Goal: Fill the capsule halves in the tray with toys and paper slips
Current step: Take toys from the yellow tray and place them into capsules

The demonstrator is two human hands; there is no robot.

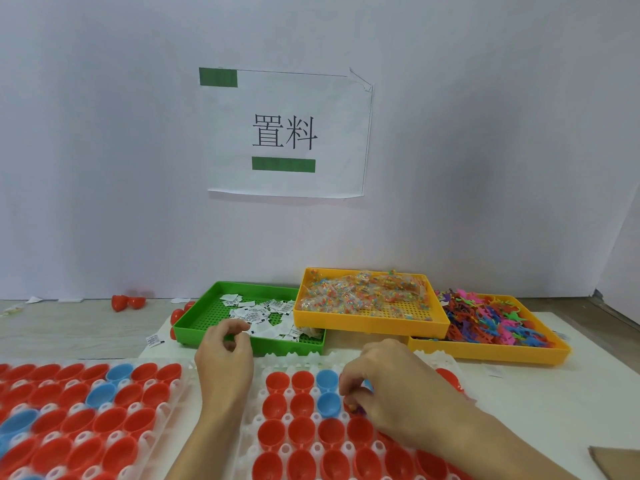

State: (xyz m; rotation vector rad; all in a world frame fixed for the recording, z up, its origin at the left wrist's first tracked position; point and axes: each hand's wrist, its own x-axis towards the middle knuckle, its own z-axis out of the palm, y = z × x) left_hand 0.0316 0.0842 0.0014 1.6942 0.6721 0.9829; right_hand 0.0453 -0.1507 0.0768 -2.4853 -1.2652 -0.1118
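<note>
At the left edge of the table (69, 327), one white tray (166, 403) carries rows of red and blue capsule halves (83, 420), open side up. Behind it, by the wall, lie two loose red capsule pieces (127, 302).

Next, your left hand (225, 355) sits at the near rim of the green tray (194, 323), fingers curled, thumb and forefinger drawn close together; you cannot tell from here whether a slip is pinched between them. The green tray holds a heap of white paper slips (263, 313); one stray slip (153, 340) lies on the table just left of it.

Centre, a second white tray (277, 358) holds more red and blue capsule halves (301, 427), those in view empty.

Your right hand (384, 386) rests over this tray's far rows, fingers curled down, holding small coloured toys (356, 408) just above a capsule half.

Behind, an orange tray (370, 323) contains clear bags of coloured beads (363, 289), its left end overlapping the green tray's right edge.

At the right edge, a yellow tray (485, 351) holds a pile of flat coloured plastic figures (491, 317). On the wall above hangs a printed paper sign (287, 133).
</note>
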